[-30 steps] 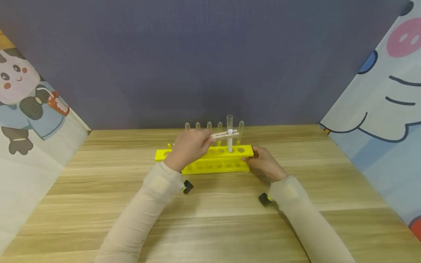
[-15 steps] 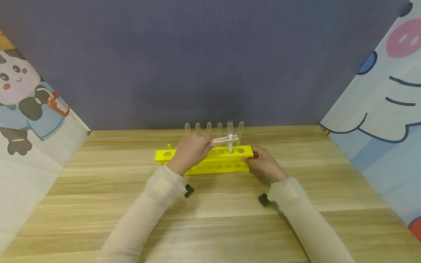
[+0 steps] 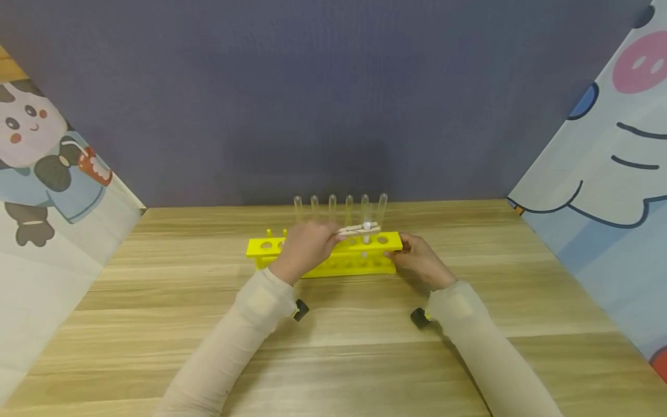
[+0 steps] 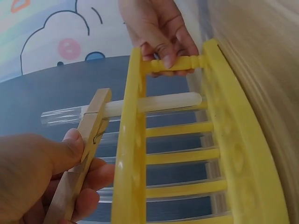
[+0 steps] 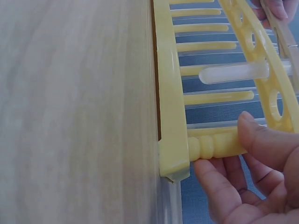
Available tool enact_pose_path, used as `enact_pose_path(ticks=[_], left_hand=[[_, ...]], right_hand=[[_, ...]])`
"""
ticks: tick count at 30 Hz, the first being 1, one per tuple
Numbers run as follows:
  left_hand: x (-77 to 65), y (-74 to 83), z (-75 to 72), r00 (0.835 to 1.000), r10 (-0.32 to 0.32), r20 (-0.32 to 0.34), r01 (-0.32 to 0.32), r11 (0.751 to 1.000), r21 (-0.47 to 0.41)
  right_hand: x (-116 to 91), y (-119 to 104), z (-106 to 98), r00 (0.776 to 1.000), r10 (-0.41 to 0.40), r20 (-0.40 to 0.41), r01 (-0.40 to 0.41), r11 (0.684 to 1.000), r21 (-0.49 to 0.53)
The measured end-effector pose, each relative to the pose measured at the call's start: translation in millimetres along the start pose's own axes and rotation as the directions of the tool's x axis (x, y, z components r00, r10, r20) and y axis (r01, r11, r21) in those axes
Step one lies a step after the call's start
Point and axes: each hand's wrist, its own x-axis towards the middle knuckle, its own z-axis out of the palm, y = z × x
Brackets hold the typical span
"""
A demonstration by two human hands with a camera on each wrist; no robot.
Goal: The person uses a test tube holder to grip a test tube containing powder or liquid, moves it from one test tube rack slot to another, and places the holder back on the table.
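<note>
My left hand (image 3: 307, 246) grips a wooden test tube holder (image 4: 93, 122), thumb on one side and fingers on the other. Its tips clasp a clear test tube (image 4: 173, 101) with white contents in the lower part. This tube passes through a hole in the top plate of the yellow test tube rack (image 3: 255, 247), second from the right end. Its rounded bottom is close above the lower plate in the left wrist view. With thumb and fingers, my right hand (image 3: 424, 263) holds the rack's right end post (image 5: 222, 145).
Several clear test tubes (image 3: 332, 202) stand upside down on the pegs along the rack's rear. The wooden table (image 3: 354, 347) bears the rack. Behind is a dark partition (image 3: 312, 116); cartoon-printed panels (image 3: 599, 174) flank the table.
My left hand has lowered the holder and the tube, so the tube sits deeper in the rack, its bottom now below the top plate. My right hand stays at the rack's end.
</note>
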Motion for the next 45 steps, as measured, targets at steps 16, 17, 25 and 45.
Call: enact_pose_path(ticks=[16, 17, 25, 45], left_hand=[[-1.1, 0.2, 6.0, 0.999, -0.016, 0.037, 0.014, 0.998, 0.061], [-0.8, 0.2, 6.4, 0.999, -0.014, 0.038, 0.012, 0.998, 0.063], [1.0, -0.6, 9.2, 0.998, -0.022, 0.055, 0.018, 0.997, 0.071], [4.7, -0.5, 8.7, 1.0, -0.019, 0.02, 0.017, 0.995, 0.095]], right_hand=[[-1, 0, -1, 1.0, -0.001, -0.002, 0.001, 1.0, -0.025], [-1, 0, -1, 1.0, 0.0, -0.003, 0.0, 1.0, -0.023], [0, 1, -1, 1.0, 0.011, -0.004, -0.011, 1.0, -0.014], [2, 2, -1, 1.0, 0.014, -0.003, -0.014, 1.0, -0.007]])
